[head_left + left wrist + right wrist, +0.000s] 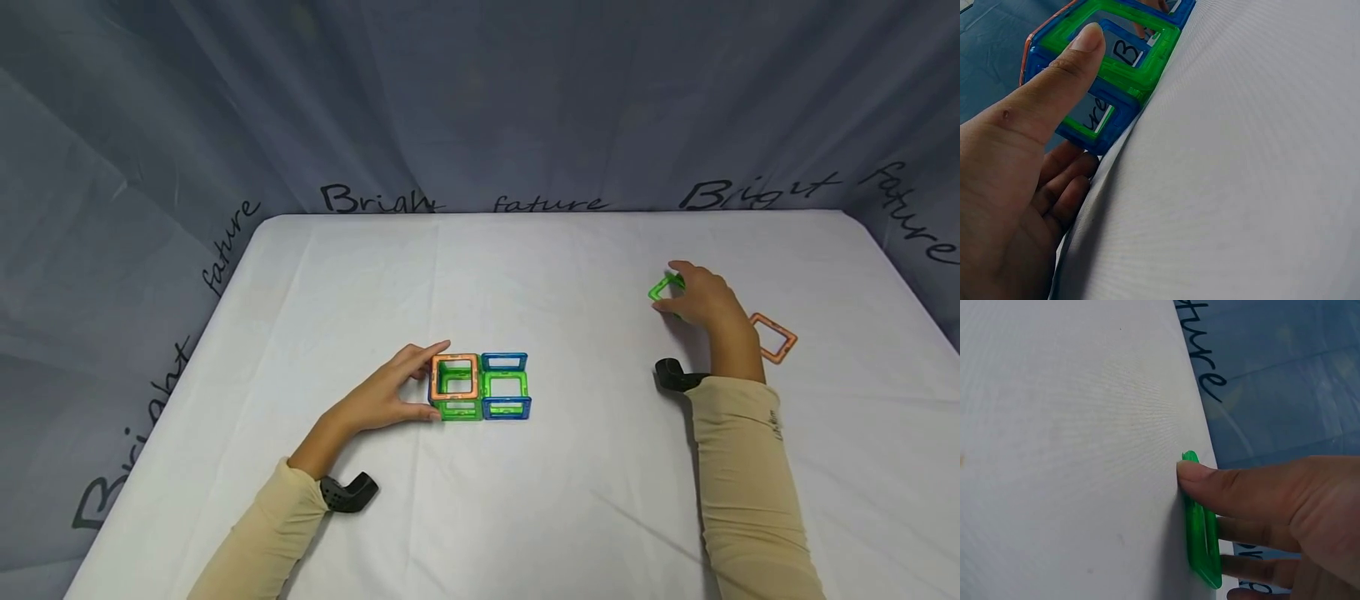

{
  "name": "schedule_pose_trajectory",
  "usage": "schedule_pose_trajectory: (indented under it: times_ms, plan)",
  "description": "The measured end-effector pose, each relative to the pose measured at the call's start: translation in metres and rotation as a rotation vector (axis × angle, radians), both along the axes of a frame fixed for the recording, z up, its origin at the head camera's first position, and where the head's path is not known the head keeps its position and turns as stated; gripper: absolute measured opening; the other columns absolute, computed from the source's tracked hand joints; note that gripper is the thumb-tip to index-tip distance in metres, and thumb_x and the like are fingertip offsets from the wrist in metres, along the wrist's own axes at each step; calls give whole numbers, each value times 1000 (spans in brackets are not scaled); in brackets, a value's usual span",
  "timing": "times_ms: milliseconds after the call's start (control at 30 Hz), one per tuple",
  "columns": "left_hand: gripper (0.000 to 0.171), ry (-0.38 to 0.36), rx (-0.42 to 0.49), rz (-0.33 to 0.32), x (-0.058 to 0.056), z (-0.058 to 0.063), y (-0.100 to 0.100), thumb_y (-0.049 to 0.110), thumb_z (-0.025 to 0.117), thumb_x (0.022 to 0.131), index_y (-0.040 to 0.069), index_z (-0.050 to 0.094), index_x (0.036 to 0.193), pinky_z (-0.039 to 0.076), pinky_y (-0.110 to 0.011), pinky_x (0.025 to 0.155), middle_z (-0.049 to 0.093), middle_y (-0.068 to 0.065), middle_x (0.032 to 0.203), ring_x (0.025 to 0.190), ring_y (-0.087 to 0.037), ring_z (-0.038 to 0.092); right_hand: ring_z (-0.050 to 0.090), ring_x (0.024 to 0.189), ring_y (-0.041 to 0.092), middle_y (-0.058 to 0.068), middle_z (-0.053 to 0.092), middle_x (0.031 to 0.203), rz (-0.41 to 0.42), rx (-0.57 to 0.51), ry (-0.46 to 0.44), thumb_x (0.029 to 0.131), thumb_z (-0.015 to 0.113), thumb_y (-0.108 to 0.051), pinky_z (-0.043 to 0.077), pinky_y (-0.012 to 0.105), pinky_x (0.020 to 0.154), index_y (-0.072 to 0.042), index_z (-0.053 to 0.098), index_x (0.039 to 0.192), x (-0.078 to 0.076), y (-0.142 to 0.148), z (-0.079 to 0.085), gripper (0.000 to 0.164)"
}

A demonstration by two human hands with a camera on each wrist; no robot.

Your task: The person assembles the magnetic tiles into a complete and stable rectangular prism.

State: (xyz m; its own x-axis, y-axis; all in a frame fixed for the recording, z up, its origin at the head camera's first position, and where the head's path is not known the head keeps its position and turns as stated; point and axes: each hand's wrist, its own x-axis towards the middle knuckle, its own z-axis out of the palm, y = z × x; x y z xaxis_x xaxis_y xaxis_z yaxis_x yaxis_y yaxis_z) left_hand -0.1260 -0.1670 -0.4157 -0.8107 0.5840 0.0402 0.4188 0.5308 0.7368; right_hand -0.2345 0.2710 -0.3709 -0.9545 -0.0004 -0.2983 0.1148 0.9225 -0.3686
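A block of magnetic tiles [505,384] sits on the table near its middle: a cube with an orange top frame on the left, joined to an open-topped part with green and blue frames on the right. My left hand [386,392] grips the cube's left end, thumb on the near green side, index finger at the far side. In the left wrist view the thumb presses a green tile [1147,78]. Farther right, my right hand [705,296] pinches a green square magnetic tile [657,291]; the right wrist view shows the tile [1195,531] tilted on edge between thumb and fingers.
An orange magnetic tile [787,348] lies flat on the white table [585,483], just right of my right wrist. Grey curtains [480,100] with handwritten words hang around the table's far and side edges. Black wrist devices [352,493] are worn at both cuffs.
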Motion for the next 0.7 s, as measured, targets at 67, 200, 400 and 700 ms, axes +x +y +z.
schedule_pose_trajectory:
  times_ms: [67, 200, 400, 700]
  plan:
    - [90, 2, -1, -1, 0, 0, 0, 33, 77, 71, 24, 27, 144, 43, -34, 89, 46, -3, 120, 101, -13, 51, 28, 122, 53, 36, 27, 137, -2, 2, 5, 84, 63, -22, 26, 63, 99, 2, 20, 142, 0, 1, -1, 76]
    - [90, -3, -5, 4, 0, 1, 0, 34, 77, 71, 24, 27, 144, 43, -35, 89, 46, -3, 119, 101, -13, 51, 30, 121, 53, 35, 31, 135, 16, 16, 26, 84, 62, -22, 26, 64, 98, 1, 25, 140, 0, 0, -3, 72]
    - [91, 1, -9, 13, 1, 0, 0, 34, 78, 70, 25, 27, 144, 43, -36, 89, 47, -3, 119, 100, -12, 50, 36, 116, 52, 35, 38, 130, 59, 69, 68, 84, 63, -25, 28, 65, 94, 1, 33, 136, 3, -3, -4, 66]
    - [91, -2, -11, 11, 0, 1, 1, 33, 78, 70, 24, 27, 144, 43, -37, 92, 46, -4, 121, 101, -13, 50, 37, 119, 50, 32, 40, 132, 122, 96, 58, 83, 64, -25, 26, 67, 94, -1, 37, 135, 13, -15, -1, 63]
